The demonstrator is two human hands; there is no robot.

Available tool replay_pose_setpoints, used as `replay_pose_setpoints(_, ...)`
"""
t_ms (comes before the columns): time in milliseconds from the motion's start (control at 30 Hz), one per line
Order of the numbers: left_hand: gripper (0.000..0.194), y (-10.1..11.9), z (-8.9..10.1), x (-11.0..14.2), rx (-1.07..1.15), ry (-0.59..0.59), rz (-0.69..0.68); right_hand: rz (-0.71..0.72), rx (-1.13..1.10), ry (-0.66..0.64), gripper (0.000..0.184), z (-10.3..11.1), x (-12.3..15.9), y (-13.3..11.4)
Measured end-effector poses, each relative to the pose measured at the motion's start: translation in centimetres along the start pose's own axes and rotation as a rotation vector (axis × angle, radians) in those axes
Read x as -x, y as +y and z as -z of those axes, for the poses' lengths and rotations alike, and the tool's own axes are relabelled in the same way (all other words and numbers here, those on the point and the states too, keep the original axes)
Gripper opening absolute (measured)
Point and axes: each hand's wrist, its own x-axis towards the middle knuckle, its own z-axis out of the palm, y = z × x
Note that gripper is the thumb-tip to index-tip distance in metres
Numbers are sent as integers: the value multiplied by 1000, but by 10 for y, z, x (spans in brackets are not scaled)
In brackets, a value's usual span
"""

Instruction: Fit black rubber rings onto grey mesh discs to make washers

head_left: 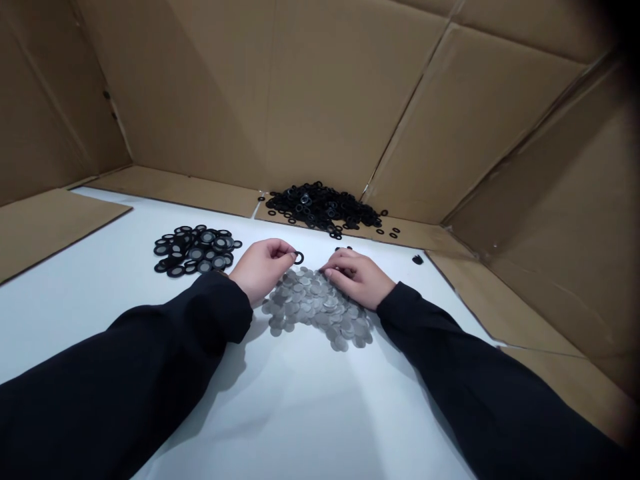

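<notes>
Between the thumb and forefinger of my left hand (265, 265) is a black ring (299, 258), its hole facing me. My right hand (361, 276) is at the top right of a pile of thin grey discs (313, 303), fingers pinched together at the pile's edge. Whether a disc is between those fingertips is too small to make out. Left of my left hand lies a heap of black rings with grey discs in their middles (196, 253). A big heap of plain black rings (320, 207) lies beyond both hands.
Tall cardboard walls (300, 100) enclose the white table surface (280, 413) at the back and sides. A few loose rings (395, 233) lie at the right of the back heap. A small black piece (417, 259) sits near the right cardboard strip (460, 287).
</notes>
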Motion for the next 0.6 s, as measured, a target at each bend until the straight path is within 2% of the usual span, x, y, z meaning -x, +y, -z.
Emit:
replay_pose_setpoints(167,19,-1,-2,1,23,-11,15,10,-13,-30,32,1,11,-9)
replay_pose_setpoints(300,20,-2,-4,0,52,-29,7,-5,-57,-21,13,1,11,-14)
replay_pose_setpoints(367,21,-3,-5,0,57,-37,-1,-38,-93,-8,9,2,10,-18)
replay_pose_setpoints(600,22,-2,-6,0,59,-64,-9,-250,-331,-26,14,2,10,-26)
